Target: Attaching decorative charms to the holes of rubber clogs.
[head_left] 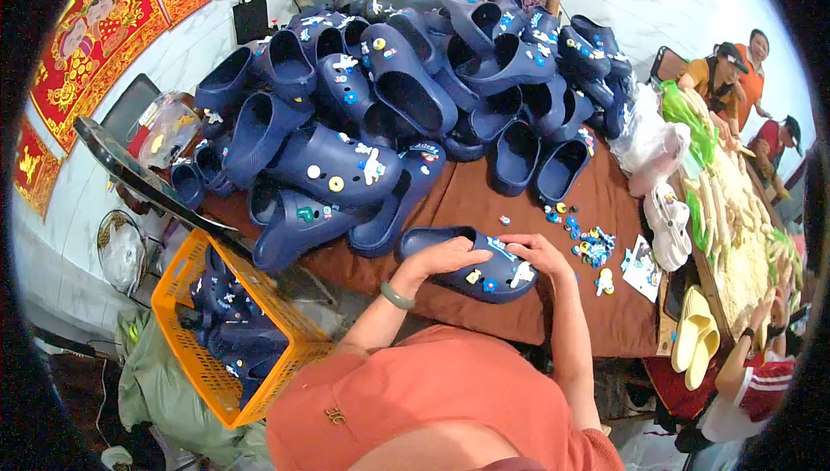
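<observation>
A navy clog (467, 283) lies sideways at the near edge of the brown cloth, several small charms set in its top. My left hand (450, 255) is closed over its heel end and opening, the thumb along the upper. At the toe end, my right hand (540, 255) grips the clog with fingertips against a blue-and-white charm (500, 249). The undersides of the fingers are hidden. Loose charms (595, 246) in blue, white and yellow lie in a small heap right of my right hand. A small printed card (641, 269) sits beyond them.
A tall pile of navy clogs (406, 99) covers the far table. An orange crate (303, 354) of clogs stands at my left. White clogs (667, 229), yellow slippers (694, 337) and a plastic bag (648, 134) line the right edge. Other people (726, 69) work at the right.
</observation>
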The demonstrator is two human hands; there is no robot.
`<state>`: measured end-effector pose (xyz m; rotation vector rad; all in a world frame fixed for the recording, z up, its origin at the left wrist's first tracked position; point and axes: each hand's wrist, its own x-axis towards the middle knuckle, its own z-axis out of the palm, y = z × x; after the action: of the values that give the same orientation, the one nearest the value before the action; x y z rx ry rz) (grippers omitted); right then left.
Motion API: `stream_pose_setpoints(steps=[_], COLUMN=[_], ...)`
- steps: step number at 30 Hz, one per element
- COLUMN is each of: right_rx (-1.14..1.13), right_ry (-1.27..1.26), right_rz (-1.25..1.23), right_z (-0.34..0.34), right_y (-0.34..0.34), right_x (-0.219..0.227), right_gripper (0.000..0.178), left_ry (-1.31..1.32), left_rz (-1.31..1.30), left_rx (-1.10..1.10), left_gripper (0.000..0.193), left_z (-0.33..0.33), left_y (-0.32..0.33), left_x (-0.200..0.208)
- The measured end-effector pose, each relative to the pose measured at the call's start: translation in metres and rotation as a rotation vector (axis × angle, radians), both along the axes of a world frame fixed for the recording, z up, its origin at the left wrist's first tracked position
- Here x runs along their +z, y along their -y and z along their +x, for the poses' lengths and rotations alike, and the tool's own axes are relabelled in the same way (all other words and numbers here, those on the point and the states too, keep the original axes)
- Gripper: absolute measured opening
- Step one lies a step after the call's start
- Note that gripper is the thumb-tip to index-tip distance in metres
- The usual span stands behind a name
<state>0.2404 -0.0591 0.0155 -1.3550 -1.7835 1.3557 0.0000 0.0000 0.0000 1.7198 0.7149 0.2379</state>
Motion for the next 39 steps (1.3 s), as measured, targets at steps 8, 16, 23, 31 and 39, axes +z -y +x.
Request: stream_pose_setpoints(steps=[8, 16, 23, 31, 39], right_rx=[-0.208, -0.315, -0.570, -0.769, -0.780], right_ry=[-0.203, -0.398, -0.886, -1.306, -0.781], right_rz=[0.154, 0.063, 0.080, 0.160, 0.116], right_z=[-0.003, 0.003, 0.026, 0.042, 0.031], right_y=[-0.002, -0.004, -0.017, -0.013, -0.016], right_x=[-0.019, -0.035, -0.049, -0.046, -0.052], right_gripper=[0.055, 0.062, 0.068, 0.039, 0.029], left_ry=[-0.032, -0.005, 0.240, 0.700, 0.664], left_rz=[0.059, 0.080, -0.002, -0.160, 0.171], left_rx=[0.007, -0.030, -0.048, -0.060, 0.063], left_gripper=[0.056, 0.054, 0.038, 0.051, 0.035], left_z=[-0.004, -0.001, 0.005, 0.023, 0.002], left_y=[0.009, 0.008, 0.012, 0.018, 0.019], left_x=[0.027, 0.028, 0.041, 0.097, 0.141])
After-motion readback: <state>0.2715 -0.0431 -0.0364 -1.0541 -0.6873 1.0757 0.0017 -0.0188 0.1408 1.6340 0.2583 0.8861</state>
